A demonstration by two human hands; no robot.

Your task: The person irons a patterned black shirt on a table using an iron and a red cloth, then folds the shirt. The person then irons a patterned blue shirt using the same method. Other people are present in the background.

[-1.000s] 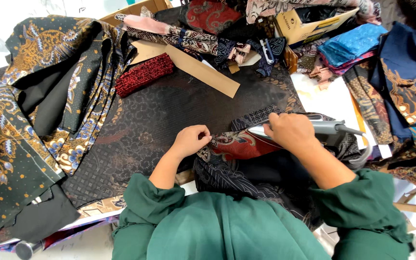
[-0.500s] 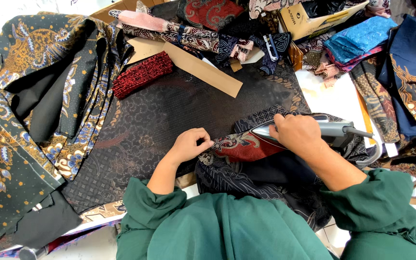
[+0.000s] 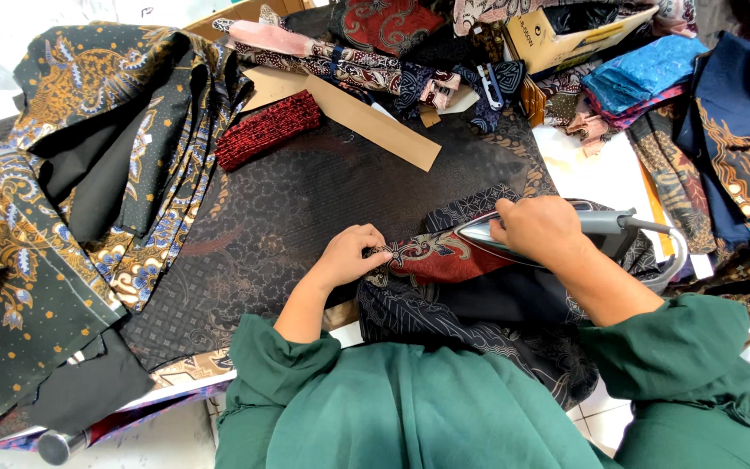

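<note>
My right hand (image 3: 538, 227) grips the handle of a grey clothes iron (image 3: 605, 224), whose soleplate rests on a red patterned strip of fabric (image 3: 438, 258). My left hand (image 3: 351, 255) pinches the left end of that strip and holds it flat against the dark patterned cloth (image 3: 305, 208) covering the work surface. A dark striped garment (image 3: 444, 313) lies bunched under the strip, toward my body. Both arms wear green sleeves.
A long brown cardboard strip (image 3: 373, 124) and a folded red textured cloth (image 3: 267, 128) lie further back. Stacked batik fabrics (image 3: 88, 148) fill the left side. Blue cloth (image 3: 635, 78), a cardboard box (image 3: 566, 35) and dark blue batik (image 3: 748, 148) crowd the right.
The iron and my right hand have slid slightly right along the red strip. My left hand stays pinching the strip's left end.
</note>
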